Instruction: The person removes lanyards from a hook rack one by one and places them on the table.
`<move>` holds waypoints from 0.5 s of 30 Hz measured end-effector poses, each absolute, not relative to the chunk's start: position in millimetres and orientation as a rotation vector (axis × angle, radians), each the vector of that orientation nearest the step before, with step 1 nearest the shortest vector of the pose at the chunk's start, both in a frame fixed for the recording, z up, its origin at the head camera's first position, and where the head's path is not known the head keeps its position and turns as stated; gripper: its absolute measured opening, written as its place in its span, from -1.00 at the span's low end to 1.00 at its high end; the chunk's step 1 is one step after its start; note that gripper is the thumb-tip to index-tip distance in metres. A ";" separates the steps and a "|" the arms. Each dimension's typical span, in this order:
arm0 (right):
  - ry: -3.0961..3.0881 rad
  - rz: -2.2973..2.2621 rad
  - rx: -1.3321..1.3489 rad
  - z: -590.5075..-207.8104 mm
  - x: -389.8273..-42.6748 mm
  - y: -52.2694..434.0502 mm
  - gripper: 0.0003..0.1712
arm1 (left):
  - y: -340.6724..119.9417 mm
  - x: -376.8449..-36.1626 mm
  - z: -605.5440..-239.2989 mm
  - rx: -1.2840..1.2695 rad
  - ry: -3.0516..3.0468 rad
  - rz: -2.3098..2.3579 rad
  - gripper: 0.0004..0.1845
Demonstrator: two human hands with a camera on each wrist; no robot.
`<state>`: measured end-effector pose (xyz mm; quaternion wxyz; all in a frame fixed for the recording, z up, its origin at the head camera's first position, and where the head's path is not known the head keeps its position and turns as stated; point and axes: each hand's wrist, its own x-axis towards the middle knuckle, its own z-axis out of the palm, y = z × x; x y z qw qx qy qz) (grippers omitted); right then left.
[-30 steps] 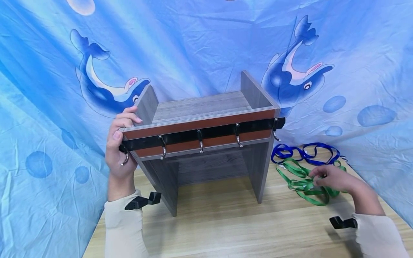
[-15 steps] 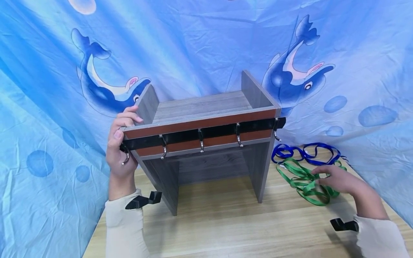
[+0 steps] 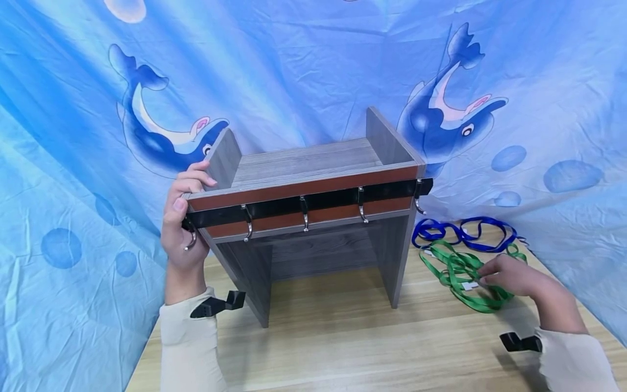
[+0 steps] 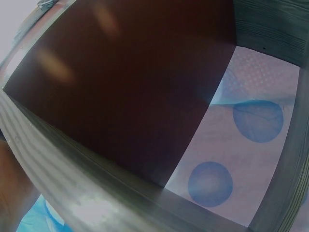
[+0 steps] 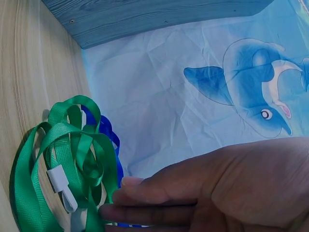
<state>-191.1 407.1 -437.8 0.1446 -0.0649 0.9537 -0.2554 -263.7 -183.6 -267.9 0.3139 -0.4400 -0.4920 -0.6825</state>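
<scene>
A grey wooden shelf unit (image 3: 313, 160) stands on the table, with a black rail of metal hooks (image 3: 303, 206) along its brown front strip. My left hand (image 3: 182, 220) grips its top left corner, fingers curled over the edge. The left wrist view shows only the unit's dark inner panel (image 4: 120, 82). To the right, a green strap (image 3: 453, 272) lies in loose loops, and my right hand (image 3: 509, 276) pinches it beside a white clip (image 3: 470, 285). In the right wrist view the right hand's fingertips (image 5: 116, 205) close on the green strap (image 5: 72, 159) near its white clip (image 5: 60, 182).
A blue strap (image 3: 460, 228) lies coiled behind the green one, against the backdrop. Blue dolphin-print cloth (image 3: 313, 65) hangs behind and on both sides. The light wooden table (image 3: 343, 337) extends in front of the shelf unit.
My right hand has shifted slightly on the green strap, drawing its loops a little nearer and exposing the white clip. The left hand and the shelf unit have stayed still.
</scene>
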 end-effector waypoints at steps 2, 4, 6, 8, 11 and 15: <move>2.736 -0.729 -0.182 -437.8 -191.4 407.4 -0.62 | -183.7 -263.6 -267.9 -1.159 -1.298 -1.800 -0.68; 2.736 -0.718 -0.181 -437.4 -191.4 407.7 -0.62 | -183.7 -263.5 -268.0 -1.158 -1.301 -1.797 -0.68; 2.750 -0.707 -0.173 -437.0 -191.0 407.8 -0.61 | -183.8 -263.5 -268.2 -1.155 -1.301 -1.795 -0.68; 2.779 -0.693 -0.157 -435.9 -190.4 407.3 -0.58 | -183.7 -263.5 -268.2 -1.152 -1.302 -1.791 -0.68; 2.842 -0.689 -0.119 -433.1 -188.8 404.6 -0.55 | -183.8 -263.3 -267.8 -1.154 -1.305 -1.792 -0.69; 2.957 -0.713 -0.122 -428.9 -186.7 395.7 -0.57 | -184.1 -262.4 -266.0 -1.159 -1.317 -1.780 -0.69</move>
